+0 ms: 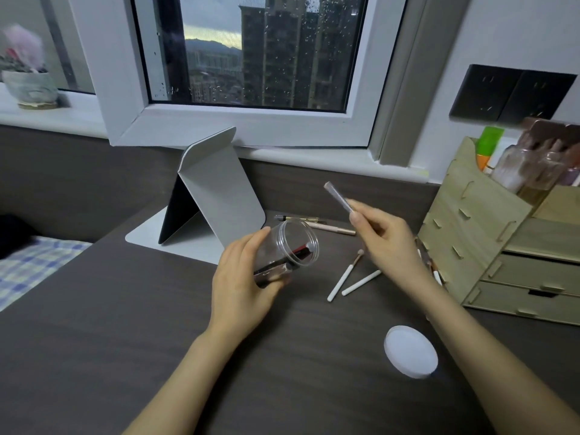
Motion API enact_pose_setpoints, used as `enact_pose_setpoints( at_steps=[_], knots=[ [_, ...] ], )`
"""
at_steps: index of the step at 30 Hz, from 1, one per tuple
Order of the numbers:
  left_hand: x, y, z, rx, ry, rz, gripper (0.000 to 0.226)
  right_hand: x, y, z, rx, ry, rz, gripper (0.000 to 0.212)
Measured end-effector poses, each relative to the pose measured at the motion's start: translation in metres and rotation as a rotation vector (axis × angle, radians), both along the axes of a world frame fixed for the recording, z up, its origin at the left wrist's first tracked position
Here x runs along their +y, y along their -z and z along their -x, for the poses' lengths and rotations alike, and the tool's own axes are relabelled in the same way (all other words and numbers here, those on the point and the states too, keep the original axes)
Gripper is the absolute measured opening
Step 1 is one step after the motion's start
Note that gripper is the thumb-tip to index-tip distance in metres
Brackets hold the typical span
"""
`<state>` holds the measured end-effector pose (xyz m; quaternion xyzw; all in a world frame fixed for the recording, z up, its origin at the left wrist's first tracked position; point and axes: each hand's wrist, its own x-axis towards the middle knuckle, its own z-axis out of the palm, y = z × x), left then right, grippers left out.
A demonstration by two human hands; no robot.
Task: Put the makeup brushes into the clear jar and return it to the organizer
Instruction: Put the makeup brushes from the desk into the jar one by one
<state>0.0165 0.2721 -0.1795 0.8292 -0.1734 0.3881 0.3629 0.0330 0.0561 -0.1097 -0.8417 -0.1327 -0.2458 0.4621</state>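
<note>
Jar (287, 251) clear glossy plastic; organizer (477, 233) pale wood; desk (125, 324) perhaps matt woodgrain

Two bare forearms reach in from the bottom edge, sleeveless as far as shown. The left hand (243, 277) and right hand (387, 243) wear no rings, watches or gloves; nails short, unpainted.
</note>
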Motion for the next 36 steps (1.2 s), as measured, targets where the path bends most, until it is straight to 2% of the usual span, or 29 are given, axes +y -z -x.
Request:
enact_pose_setpoints(
  at_steps=[5, 11, 15, 19, 20, 22, 24, 25, 27, 29, 30, 32, 34, 36],
  knots=[
    [-0.001, 0.001, 0.001, -0.005, 0.018, 0.0, 0.078, -0.005, -0.013, 0.05, 0.106, -0.039, 0.098, 0.016],
    [-0.004, 0.003, 0.005, -0.032, 0.118, -0.092, 0.075, 0.007, -0.023, 0.075, 0.214, -0.113, 0.42, 0.014],
    [-0.008, 0.005, 0.006, -0.032, 0.179, -0.142, 0.075, 0.021, -0.019, 0.07, 0.159, -0.17, 0.226, 0.015],
    [-0.009, 0.005, 0.007, -0.03, 0.187, -0.142, 0.079, 0.035, 0.003, 0.063, 0.087, -0.104, 0.002, 0.016],
    [-0.008, 0.005, 0.007, -0.03, 0.183, -0.136, 0.08, 0.038, 0.009, 0.063, 0.064, -0.089, -0.01, 0.014],
    [-0.008, 0.005, 0.007, -0.033, 0.175, -0.116, 0.079, 0.039, 0.014, 0.065, -0.015, -0.066, 0.091, 0.004],
    [-0.008, 0.004, 0.007, -0.032, 0.165, -0.086, 0.079, 0.038, 0.017, 0.067, -0.109, -0.097, 0.233, 0.02],
    [-0.008, 0.004, 0.006, -0.03, 0.155, -0.073, 0.08, 0.036, 0.018, 0.067, -0.134, -0.12, 0.238, 0.027],
    [-0.008, 0.003, 0.006, -0.024, 0.123, -0.048, 0.081, 0.027, 0.019, 0.063, -0.115, -0.099, 0.088, 0.03],
    [-0.007, 0.002, 0.006, -0.001, 0.088, -0.001, 0.081, 0.013, 0.024, 0.048, -0.082, 0.069, -0.008, 0.027],
    [-0.006, 0.002, 0.006, 0.018, 0.07, 0.031, 0.081, 0.006, 0.028, 0.038, -0.048, 0.18, 0.07, 0.025],
    [-0.006, 0.002, 0.005, 0.053, 0.046, 0.09, 0.082, -0.004, 0.041, 0.017, 0.079, 0.314, 0.358, 0.022],
    [-0.006, 0.002, 0.004, 0.08, 0.036, 0.132, 0.083, -0.005, 0.052, -0.001, 0.18, 0.315, 0.564, 0.026],
    [-0.006, 0.002, 0.004, 0.109, 0.026, 0.166, 0.083, 0.001, 0.058, -0.014, 0.198, 0.308, 0.725, 0.03]
  ],
)
